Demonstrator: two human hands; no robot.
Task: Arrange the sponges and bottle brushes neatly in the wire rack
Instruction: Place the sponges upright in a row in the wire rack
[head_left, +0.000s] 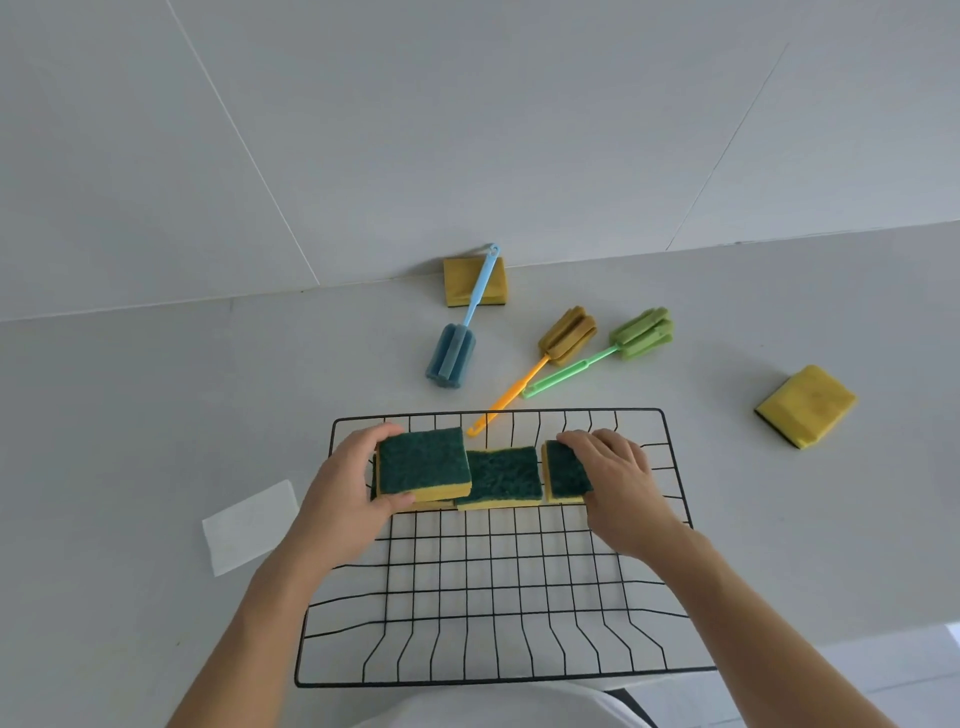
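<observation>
A black wire rack (498, 597) sits on the grey counter in front of me. Along its far side lie green-topped yellow sponges. My left hand (345, 486) grips the left sponge (423, 462), which rests on top of another sponge. A middle sponge (504, 475) lies flat beside it. My right hand (615, 478) holds the right sponge (563, 470). Outside the rack lie a blue bottle brush (452, 348), an orange bottle brush (550, 358), a green bottle brush (623, 348), a yellow sponge at the wall (465, 283) and another yellow sponge at the right (805, 405).
A white paper sheet (249, 527) lies left of the rack. The orange brush's handle tip reaches over the rack's far rim. A tiled wall (467, 130) rises behind the counter. The counter's front edge drops off at the lower right.
</observation>
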